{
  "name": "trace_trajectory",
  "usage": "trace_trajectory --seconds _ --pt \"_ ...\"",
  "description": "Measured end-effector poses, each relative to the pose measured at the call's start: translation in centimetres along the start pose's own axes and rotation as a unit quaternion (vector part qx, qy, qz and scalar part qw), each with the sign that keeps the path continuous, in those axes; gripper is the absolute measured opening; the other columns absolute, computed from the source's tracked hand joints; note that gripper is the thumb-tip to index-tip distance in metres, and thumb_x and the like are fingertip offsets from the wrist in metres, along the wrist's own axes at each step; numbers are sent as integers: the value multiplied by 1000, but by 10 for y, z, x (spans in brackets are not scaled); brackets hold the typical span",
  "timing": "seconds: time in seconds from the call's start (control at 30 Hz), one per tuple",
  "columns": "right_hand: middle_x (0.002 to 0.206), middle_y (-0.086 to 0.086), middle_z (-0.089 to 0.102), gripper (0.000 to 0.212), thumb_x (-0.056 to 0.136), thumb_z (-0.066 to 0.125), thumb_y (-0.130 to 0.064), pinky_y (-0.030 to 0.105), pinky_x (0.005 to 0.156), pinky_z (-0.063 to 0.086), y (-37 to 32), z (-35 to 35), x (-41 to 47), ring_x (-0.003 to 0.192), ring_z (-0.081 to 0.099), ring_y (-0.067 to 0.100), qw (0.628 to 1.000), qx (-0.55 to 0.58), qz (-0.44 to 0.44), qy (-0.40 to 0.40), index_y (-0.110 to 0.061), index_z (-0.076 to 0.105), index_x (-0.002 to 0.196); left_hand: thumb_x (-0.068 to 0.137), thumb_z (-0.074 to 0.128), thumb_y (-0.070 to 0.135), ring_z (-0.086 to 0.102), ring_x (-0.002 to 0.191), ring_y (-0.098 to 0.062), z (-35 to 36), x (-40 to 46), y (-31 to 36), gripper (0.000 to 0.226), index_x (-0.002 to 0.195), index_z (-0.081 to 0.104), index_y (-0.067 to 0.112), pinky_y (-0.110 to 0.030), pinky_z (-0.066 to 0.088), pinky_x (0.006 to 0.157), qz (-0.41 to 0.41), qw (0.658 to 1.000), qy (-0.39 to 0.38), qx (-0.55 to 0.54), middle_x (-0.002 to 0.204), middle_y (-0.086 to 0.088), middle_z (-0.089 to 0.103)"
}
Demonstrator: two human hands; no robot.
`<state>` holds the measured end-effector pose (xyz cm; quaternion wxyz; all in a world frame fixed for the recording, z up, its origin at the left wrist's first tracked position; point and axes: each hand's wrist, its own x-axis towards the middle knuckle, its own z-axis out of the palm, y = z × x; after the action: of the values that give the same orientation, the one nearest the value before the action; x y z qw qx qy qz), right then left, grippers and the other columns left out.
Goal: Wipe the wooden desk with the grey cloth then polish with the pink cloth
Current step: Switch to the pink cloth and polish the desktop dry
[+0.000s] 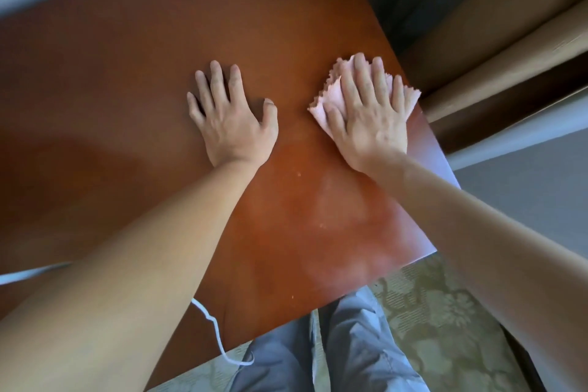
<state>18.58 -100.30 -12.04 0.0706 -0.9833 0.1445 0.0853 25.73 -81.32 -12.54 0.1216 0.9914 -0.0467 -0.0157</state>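
1. Head view, nearest stuff first: a thin white cord (216,331) trails over the near edge of the surface (133,79), on the near side of the left hand (230,119). If the left arm drags back it could snag that cord and pull whatever it's attached to (can't see the other end).

2. Between cord and the right hand (369,118) there's a hazy pale patch with a few specks on the wood. Looks to me like residue, so the polish could just smear it around if the cloth loads up.

3. Left hand lies flat on the bare wood with its fingers spread, holding nothing, just beside the right. A sweaty palm there might leave a fresh print on polished wood.

4. Right hand is flat too, straight fingers pressing the pink cloth (331,99) down, so no real grip on it. The cloth sits under and just past the fingers, right at the surface's right edge. Push further that way and I'd bet it slips out and drops off the side.

5. Grey cloth isn't in view, so can't say where it ended up.
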Motion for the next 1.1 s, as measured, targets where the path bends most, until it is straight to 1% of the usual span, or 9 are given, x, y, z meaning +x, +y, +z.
trace_trajectory --seconds 0.13,0.2,0.3,0.43,0.53,0.63,0.77,0.87,1.1 --pt "171 9 8 69 106 21 -52 56 126 0 -34 14 -50 157 2 34 1000 18 -8 17 -16 9 164 96 46 42 8 157 -33 -7 0 -5 66 156 36 17 -52 4 125 21 999 -29 -24 169 -10 20" --pt "170 10 15 68 106 25 -50 57 125 4 -59 27 -94 157 7 35 998 12 -58 13 -15 15 164 99 45 35 12 157 -30 -14 -9 -15 58 154 40 16 -51 7 125 67 997 -36 -30 168 -8 24" --pt "170 8 18 64 107 25 -47 56 124 5 -73 35 -116 157 10 35 997 24 -68 -2 -17 20 163 102 43 31 19 156 -27 -21 -45 -41 53 152 42 14 -52 12 123 161 986 -40 -9 166 -8 28" --pt "172 3 1 63 107 19 -46 57 125 -1 -58 22 -73 157 -7 30 999 26 -1 -27 -25 3 164 102 34 39 13 158 -25 -22 -99 -68 59 157 36 18 -54 10 123 188 979 -82 16 169 -5 22" --pt "172 3 -3 60 109 16 -45 57 125 -3 -48 14 -48 157 -9 30 998 41 39 -18 -25 2 164 103 26 45 9 158 -26 -18 -120 -71 62 160 29 22 -55 8 125 189 977 -88 40 170 -3 17" --pt "172 5 -2 62 109 18 -45 58 125 0 -61 24 -75 157 -8 32 998 35 42 -7 -22 0 164 103 23 45 10 158 -28 -16 -126 -71 62 160 28 21 -55 9 126 195 976 -76 60 170 -4 18" --pt "169 7 19 63 108 29 -47 57 124 10 -93 47 -167 156 12 35 999 11 -42 17 -18 20 163 102 26 42 15 157 -29 -14 -126 -74 61 159 34 19 -56 12 125 200 977 -62 38 169 -5 23" --pt "166 5 29 61 106 31 -48 56 123 16 -76 49 -173 155 21 33 996 13 -86 25 -21 31 160 103 30 41 16 157 -29 -13 -126 -74 60 158 35 19 -56 14 124 201 978 -50 37 168 -5 25" --pt "172 1 8 68 103 16 -60 56 125 4 24 19 -103 158 1 30 996 32 80 18 -30 10 164 103 26 46 11 158 -29 -13 -125 -75 63 161 29 20 -56 9 126 199 977 -58 42 170 -6 20"
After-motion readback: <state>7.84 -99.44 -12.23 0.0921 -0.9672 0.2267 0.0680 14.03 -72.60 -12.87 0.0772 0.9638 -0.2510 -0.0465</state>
